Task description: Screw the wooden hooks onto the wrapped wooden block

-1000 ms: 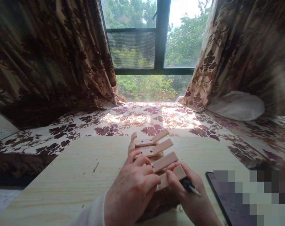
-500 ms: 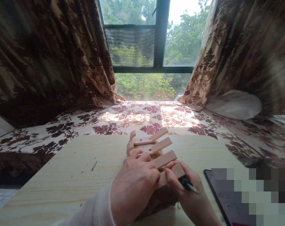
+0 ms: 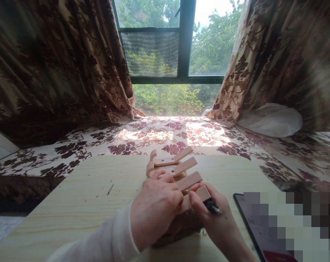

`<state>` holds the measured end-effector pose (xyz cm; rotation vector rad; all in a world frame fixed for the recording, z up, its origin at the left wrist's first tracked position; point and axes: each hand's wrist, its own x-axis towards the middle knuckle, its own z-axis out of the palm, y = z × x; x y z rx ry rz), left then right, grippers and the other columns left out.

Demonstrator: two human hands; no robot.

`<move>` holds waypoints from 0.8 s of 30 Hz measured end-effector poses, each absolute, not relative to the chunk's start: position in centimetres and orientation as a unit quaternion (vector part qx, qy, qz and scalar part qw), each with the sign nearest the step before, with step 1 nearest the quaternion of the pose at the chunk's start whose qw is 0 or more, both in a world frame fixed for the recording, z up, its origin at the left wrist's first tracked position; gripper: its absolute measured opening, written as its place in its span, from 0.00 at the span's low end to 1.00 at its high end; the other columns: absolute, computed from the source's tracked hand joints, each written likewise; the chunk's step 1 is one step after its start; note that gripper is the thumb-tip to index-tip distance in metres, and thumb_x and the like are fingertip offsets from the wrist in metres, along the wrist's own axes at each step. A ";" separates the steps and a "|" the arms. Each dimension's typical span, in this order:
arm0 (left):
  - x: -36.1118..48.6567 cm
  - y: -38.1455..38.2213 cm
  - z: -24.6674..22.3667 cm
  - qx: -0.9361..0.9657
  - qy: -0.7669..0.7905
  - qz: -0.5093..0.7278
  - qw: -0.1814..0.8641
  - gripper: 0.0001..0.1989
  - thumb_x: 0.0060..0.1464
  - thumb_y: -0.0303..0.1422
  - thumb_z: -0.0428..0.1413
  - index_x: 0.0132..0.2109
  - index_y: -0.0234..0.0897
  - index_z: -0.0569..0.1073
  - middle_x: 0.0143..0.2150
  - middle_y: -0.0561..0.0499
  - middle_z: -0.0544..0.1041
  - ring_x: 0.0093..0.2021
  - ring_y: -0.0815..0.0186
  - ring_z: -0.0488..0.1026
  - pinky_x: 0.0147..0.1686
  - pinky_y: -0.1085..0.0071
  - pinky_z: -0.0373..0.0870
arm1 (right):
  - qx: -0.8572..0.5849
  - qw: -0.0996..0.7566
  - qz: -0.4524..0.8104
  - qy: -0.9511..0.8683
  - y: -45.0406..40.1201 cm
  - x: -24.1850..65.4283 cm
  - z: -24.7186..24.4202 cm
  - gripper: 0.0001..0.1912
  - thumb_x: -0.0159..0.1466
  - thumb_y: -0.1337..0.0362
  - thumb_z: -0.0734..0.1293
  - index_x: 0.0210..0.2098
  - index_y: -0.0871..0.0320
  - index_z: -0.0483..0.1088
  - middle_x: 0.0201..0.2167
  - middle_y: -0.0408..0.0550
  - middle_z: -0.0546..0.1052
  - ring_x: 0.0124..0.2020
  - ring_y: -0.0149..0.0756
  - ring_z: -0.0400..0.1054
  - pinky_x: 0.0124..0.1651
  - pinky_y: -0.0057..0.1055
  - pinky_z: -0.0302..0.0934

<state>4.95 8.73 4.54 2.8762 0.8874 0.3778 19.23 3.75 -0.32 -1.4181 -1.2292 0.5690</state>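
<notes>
Several pale angled wooden slats [image 3: 186, 166], with dark screw heads, rise side by side from a dark brown piece [image 3: 172, 227] on the table. My left hand [image 3: 156, 205] is closed over the nearer slats, its fingers curled around their left part. At the raised end of the nearest slat [image 3: 202, 194], my right hand [image 3: 216, 218] is closed, thumb and fingers gripping around it. From that hand sticks out a black tool with a metal tip [image 3: 212, 206]. Its other end is hidden, and I cannot tell its kind.
The light wooden table [image 3: 80, 207] carries a loose screw [image 3: 110, 189] and small crumbs at the left. A tablet-like device [image 3: 252, 222], partly pixelated, lies at the right. Beyond are a flowered cloth [image 3: 143, 145], a white plastic bag [image 3: 271, 120], curtains [image 3: 96, 65] and a window [image 3: 182, 54].
The black tool's tip has shifted slightly left and up in my right hand. Both hands keep their grip on the slats; the whole view has moved a little.
</notes>
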 end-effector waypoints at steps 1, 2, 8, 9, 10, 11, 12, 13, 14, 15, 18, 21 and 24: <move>4.8 8.8 4.6 0.947 0.287 0.136 0.055 0.11 0.55 0.30 0.53 0.24 0.38 0.68 0.26 0.56 0.71 0.36 0.65 0.64 0.48 0.61 0.54 | -0.603 0.553 0.239 -0.523 3.8 19.2 -0.2 0.10 0.57 0.57 0.62 0.25 0.57 0.65 0.16 0.39 0.68 0.18 0.30 0.60 0.21 0.25 0.56; 4.6 8.8 4.9 0.947 0.280 0.145 0.062 0.11 0.55 0.29 0.53 0.25 0.39 0.69 0.27 0.56 0.71 0.36 0.65 0.64 0.49 0.61 0.54 | -0.605 0.551 0.236 -0.524 3.8 19.2 -0.2 0.10 0.57 0.57 0.62 0.25 0.57 0.65 0.16 0.39 0.67 0.18 0.30 0.60 0.21 0.25 0.56; 2.7 8.4 7.4 0.925 0.252 0.256 0.122 0.07 0.53 0.22 0.53 0.32 0.39 0.71 0.31 0.55 0.73 0.39 0.67 0.66 0.50 0.64 0.57 | -0.611 0.552 0.243 -0.513 3.6 19.5 0.9 0.12 0.57 0.56 0.62 0.24 0.57 0.66 0.16 0.39 0.67 0.17 0.30 0.60 0.20 0.25 0.54; 2.2 8.2 7.8 0.918 0.254 0.279 0.120 0.07 0.54 0.22 0.53 0.33 0.39 0.71 0.33 0.55 0.72 0.40 0.67 0.65 0.49 0.65 0.58 | -0.614 0.553 0.244 -0.508 3.5 19.8 1.2 0.12 0.57 0.55 0.62 0.24 0.57 0.67 0.15 0.39 0.66 0.17 0.30 0.59 0.19 0.25 0.53; 1.8 8.1 8.1 0.911 0.260 0.300 0.111 0.07 0.54 0.23 0.52 0.35 0.39 0.71 0.34 0.54 0.72 0.41 0.67 0.65 0.49 0.66 0.59 | -0.617 0.551 0.243 -0.506 3.4 20.1 1.5 0.12 0.58 0.55 0.62 0.25 0.57 0.67 0.15 0.39 0.66 0.18 0.30 0.59 0.19 0.24 0.53; 1.4 7.9 8.3 0.905 0.264 0.319 0.093 0.07 0.55 0.23 0.52 0.36 0.40 0.70 0.35 0.54 0.72 0.42 0.66 0.65 0.49 0.66 0.59 | -0.621 0.548 0.239 -0.507 3.4 20.3 1.8 0.12 0.58 0.55 0.62 0.25 0.57 0.67 0.16 0.39 0.66 0.18 0.30 0.59 0.19 0.24 0.53; 1.0 7.8 8.6 0.901 0.266 0.334 0.070 0.07 0.55 0.23 0.53 0.37 0.40 0.70 0.35 0.55 0.72 0.43 0.67 0.65 0.49 0.66 0.59 | -0.623 0.543 0.234 -0.512 3.3 20.6 2.1 0.12 0.58 0.55 0.62 0.26 0.57 0.67 0.16 0.39 0.67 0.18 0.30 0.60 0.20 0.24 0.53; 0.6 7.6 8.8 0.899 0.269 0.342 0.049 0.07 0.55 0.23 0.53 0.38 0.40 0.70 0.36 0.55 0.72 0.44 0.66 0.65 0.50 0.65 0.59 | -0.622 0.538 0.229 -0.521 3.4 20.9 2.3 0.12 0.58 0.55 0.62 0.27 0.57 0.67 0.17 0.39 0.67 0.19 0.30 0.60 0.21 0.25 0.53; 0.3 7.5 9.0 0.899 0.270 0.344 0.033 0.07 0.54 0.23 0.54 0.38 0.40 0.69 0.36 0.55 0.72 0.44 0.66 0.65 0.51 0.65 0.59 | -0.618 0.533 0.226 -0.532 3.4 21.0 2.5 0.11 0.59 0.55 0.62 0.27 0.57 0.67 0.18 0.39 0.68 0.20 0.31 0.61 0.21 0.25 0.53; 0.1 7.3 9.2 0.899 0.269 0.344 0.022 0.07 0.54 0.23 0.55 0.38 0.40 0.69 0.36 0.55 0.72 0.44 0.66 0.66 0.51 0.64 0.59 | -0.614 0.528 0.223 -0.542 3.5 21.1 2.6 0.11 0.59 0.56 0.62 0.27 0.57 0.67 0.18 0.39 0.68 0.20 0.31 0.61 0.22 0.25 0.54; -0.3 7.0 9.5 0.903 0.268 0.336 0.018 0.07 0.54 0.22 0.54 0.37 0.39 0.68 0.35 0.55 0.72 0.42 0.67 0.67 0.52 0.62 0.59 | -0.608 0.524 0.219 -0.554 4.0 20.9 2.6 0.11 0.60 0.56 0.62 0.27 0.56 0.66 0.18 0.39 0.68 0.20 0.31 0.61 0.22 0.25 0.54; -0.5 7.0 8.9 0.903 0.272 0.332 0.029 0.08 0.54 0.22 0.52 0.38 0.39 0.67 0.36 0.55 0.72 0.41 0.67 0.67 0.53 0.62 0.58 | -0.611 0.524 0.220 -0.550 4.3 20.6 2.5 0.12 0.60 0.56 0.62 0.27 0.56 0.66 0.17 0.39 0.67 0.20 0.30 0.61 0.22 0.25 0.55; -0.7 7.1 7.7 0.902 0.276 0.329 0.045 0.09 0.54 0.21 0.52 0.38 0.40 0.67 0.39 0.54 0.71 0.43 0.67 0.67 0.51 0.64 0.60 | -0.614 0.522 0.220 -0.549 4.2 20.2 2.6 0.11 0.60 0.56 0.62 0.27 0.56 0.66 0.17 0.39 0.67 0.19 0.30 0.61 0.22 0.24 0.55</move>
